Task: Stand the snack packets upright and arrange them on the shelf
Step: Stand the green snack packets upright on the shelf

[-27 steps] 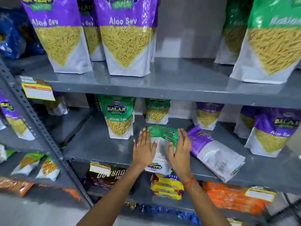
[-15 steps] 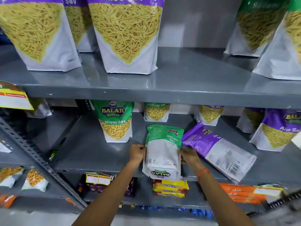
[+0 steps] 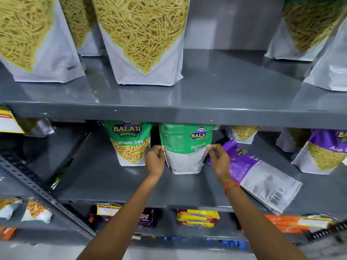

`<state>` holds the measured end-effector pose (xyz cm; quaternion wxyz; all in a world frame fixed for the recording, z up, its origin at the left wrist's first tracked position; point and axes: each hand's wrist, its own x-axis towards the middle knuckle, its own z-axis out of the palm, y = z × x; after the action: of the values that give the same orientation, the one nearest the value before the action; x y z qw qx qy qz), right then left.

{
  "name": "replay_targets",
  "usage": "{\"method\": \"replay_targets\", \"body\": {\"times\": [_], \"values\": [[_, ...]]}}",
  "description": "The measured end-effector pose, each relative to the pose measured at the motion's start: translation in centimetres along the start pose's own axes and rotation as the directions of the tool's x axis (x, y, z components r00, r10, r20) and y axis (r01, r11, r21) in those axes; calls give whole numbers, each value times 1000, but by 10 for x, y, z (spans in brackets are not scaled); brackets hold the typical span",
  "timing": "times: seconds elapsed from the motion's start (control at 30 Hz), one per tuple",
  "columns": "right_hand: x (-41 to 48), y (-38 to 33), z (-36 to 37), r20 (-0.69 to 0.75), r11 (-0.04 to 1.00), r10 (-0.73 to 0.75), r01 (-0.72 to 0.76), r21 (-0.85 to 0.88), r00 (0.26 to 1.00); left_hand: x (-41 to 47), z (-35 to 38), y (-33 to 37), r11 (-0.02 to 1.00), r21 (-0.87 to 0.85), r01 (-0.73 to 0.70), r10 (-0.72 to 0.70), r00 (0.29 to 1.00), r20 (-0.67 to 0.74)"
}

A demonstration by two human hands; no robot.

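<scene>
A green Ratlami Sev packet (image 3: 185, 149) stands upright on the grey middle shelf (image 3: 112, 177), its back side facing me. My left hand (image 3: 155, 159) pinches its left edge and my right hand (image 3: 218, 158) pinches its right edge. Just left of it stands another green Ratlami Sev packet (image 3: 129, 143), front facing out. To the right a purple Aloo Sev packet (image 3: 259, 175) lies flat on the shelf, its lower end reaching the front edge.
Further packets stand at the back right (image 3: 243, 134) and far right (image 3: 323, 152) of the middle shelf. Large sev bags (image 3: 142, 40) line the upper shelf (image 3: 187, 109), whose front edge hangs low over the packets. Biscuit packs (image 3: 197, 218) fill the lower shelf. A slotted upright (image 3: 37, 188) runs at left.
The green packet lay flat under my hands; I gripped its side edges and raised it to stand upright further back on the shelf. The camera has moved closer.
</scene>
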<state>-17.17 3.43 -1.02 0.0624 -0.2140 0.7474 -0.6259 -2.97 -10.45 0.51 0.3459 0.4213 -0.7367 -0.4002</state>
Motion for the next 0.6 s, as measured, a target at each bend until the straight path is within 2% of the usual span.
{"method": "replay_targets", "body": {"times": [0.2,0.3,0.37,0.47,0.6], "values": [[10,28,6,82,998,55,-51,-47,995,-30,18,-6,983,-177,47,-61,995,-75],[13,33,5,185,997,75,-74,-13,980,-66,37,-10,983,-180,-35,48,996,69],[4,33,2,226,995,91,-95,9,970,-71,41,-12,980,-192,-47,67,992,103],[-17,31,-2,232,996,68,-79,40,970,-63,38,-14,977,-214,9,27,986,164],[-45,29,2,263,998,54,-60,18,963,-51,35,-17,936,-331,116,-9,951,309]]}}
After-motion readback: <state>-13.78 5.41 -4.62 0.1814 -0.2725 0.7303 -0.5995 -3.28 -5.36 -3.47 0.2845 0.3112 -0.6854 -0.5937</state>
